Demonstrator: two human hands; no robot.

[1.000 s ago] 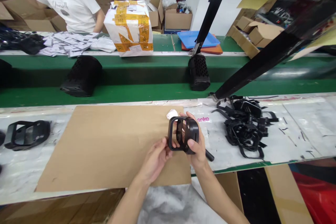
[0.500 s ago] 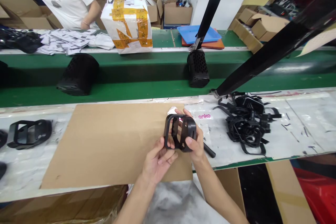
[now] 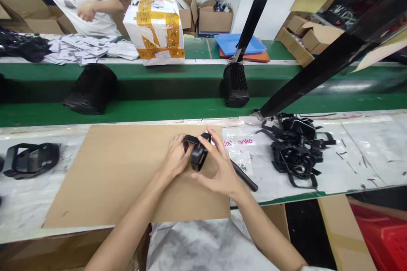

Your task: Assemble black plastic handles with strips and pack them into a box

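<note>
Black plastic frame (image 3: 198, 153): above the cardboard sheet (image 3: 121, 178) on your counter (image 3: 375, 144)
Your left grip (image 3: 174, 156): clamped on the frame's left side
Your right grip (image 3: 220, 172): spread, fingertips at the frame, thumb apart

We note that the black frame (image 3: 198, 156) has been turned, its open front no longer facing us. The left hand (image 3: 173, 157) has rolled from palm-up to back-up. The right hand (image 3: 220, 173) has loosened its grip, thumb spread away. Far left, a co-worker's hand (image 3: 87, 11) has risen.
</note>
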